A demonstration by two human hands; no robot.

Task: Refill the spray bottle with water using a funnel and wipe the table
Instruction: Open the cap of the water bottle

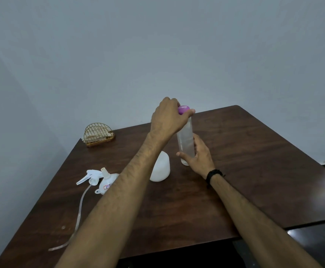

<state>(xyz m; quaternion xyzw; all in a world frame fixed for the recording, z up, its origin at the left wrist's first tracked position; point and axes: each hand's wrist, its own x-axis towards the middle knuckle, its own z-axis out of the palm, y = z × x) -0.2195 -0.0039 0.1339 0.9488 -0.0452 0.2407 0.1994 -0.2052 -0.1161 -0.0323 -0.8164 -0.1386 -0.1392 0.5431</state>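
A tall clear water bottle (185,140) with a purple cap (183,109) stands upright on the dark wooden table (254,161). My left hand (167,117) grips the purple cap from above. My right hand (200,157) holds the bottle's lower body. A white spray bottle body (161,169) stands just left of it, partly hidden by my left forearm. The white trigger spray head (91,176) with its long clear tube (78,215) lies on the table at the left. Beside it lies a white funnel (106,180), spout upward.
A gold wire napkin holder (99,134) with a pale cloth or napkins sits at the table's far left corner. The wall runs close behind the table. The table's right and near edges drop off to a dark floor.
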